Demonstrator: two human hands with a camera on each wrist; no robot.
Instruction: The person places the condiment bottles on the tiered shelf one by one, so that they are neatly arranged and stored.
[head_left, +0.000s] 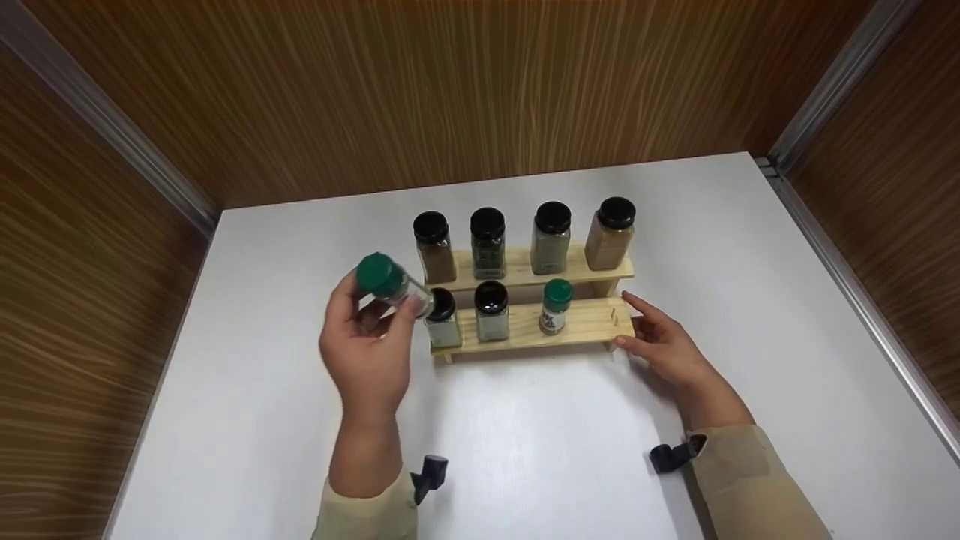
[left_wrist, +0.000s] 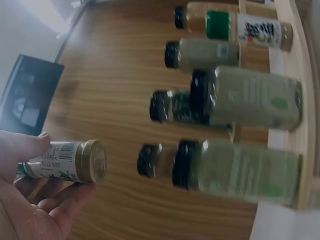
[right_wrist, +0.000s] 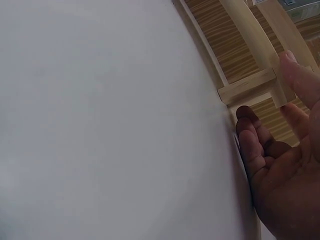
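Observation:
My left hand holds a small green-capped spice jar between thumb and fingers, tilted, in the air by the left end of a two-step wooden spice rack. In the left wrist view that jar shows a white printed label and tan contents at its base. My right hand grips the right end of the rack's lower step, thumb at the front and a finger behind. The right wrist view shows the thumb against the wooden end, the other fingers curled below.
Several black-capped jars, one tan-filled, stand on the upper step. On the lower step are two black-capped jars, one in the middle, and a small green-capped jar. Wood-grain walls enclose the white table.

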